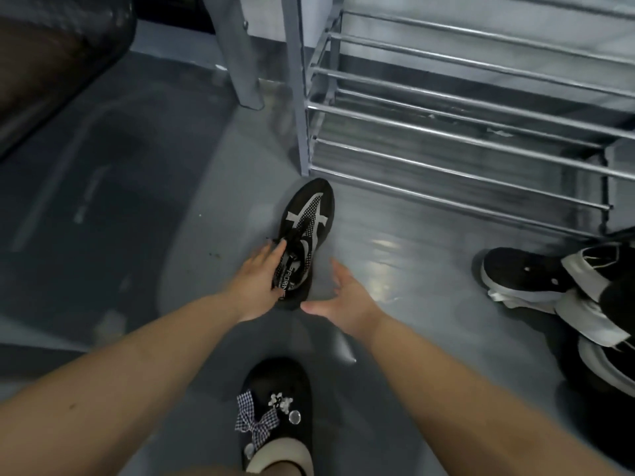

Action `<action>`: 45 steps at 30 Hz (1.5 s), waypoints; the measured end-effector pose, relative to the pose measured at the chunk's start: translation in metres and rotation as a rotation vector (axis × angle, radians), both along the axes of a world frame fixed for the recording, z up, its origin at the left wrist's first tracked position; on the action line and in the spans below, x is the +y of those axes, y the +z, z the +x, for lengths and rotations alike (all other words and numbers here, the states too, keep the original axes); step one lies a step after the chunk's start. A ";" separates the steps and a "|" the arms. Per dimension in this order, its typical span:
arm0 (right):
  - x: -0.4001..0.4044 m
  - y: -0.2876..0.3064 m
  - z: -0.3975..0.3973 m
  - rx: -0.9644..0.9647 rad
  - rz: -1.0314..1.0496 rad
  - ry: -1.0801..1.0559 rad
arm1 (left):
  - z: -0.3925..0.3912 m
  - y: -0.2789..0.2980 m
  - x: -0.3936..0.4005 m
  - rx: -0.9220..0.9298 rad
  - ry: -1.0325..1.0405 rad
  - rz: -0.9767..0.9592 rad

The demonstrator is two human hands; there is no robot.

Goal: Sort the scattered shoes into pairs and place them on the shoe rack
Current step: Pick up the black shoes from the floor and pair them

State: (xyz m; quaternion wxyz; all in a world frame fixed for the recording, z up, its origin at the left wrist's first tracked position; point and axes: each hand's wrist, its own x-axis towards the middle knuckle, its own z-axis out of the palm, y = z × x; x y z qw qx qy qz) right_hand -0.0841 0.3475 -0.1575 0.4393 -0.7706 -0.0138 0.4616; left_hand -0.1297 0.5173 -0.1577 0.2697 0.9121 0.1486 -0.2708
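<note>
A black sneaker with grey stripes (309, 221) lies on the grey floor, toe pointing at the corner of the metal shoe rack (464, 132). My left hand (256, 283) grips its heel and tongue from the left, fingers curled over the opening. Just to the right of the heel my right hand (343, 297) hovers with straight, spread fingers and holds nothing. The rack's bar shelves in view carry no shoes.
A black and white sneaker (525, 273) lies on the floor at the right, partly under another person's leg. My own foot wears a black clog with a checked bow (275, 413) at the bottom. A grey post (244, 63) and a dark mat (86, 201) stand left.
</note>
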 end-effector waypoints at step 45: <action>-0.367 0.120 0.049 -0.642 -0.599 -0.033 | 0.136 0.133 -0.360 0.041 -0.260 -0.272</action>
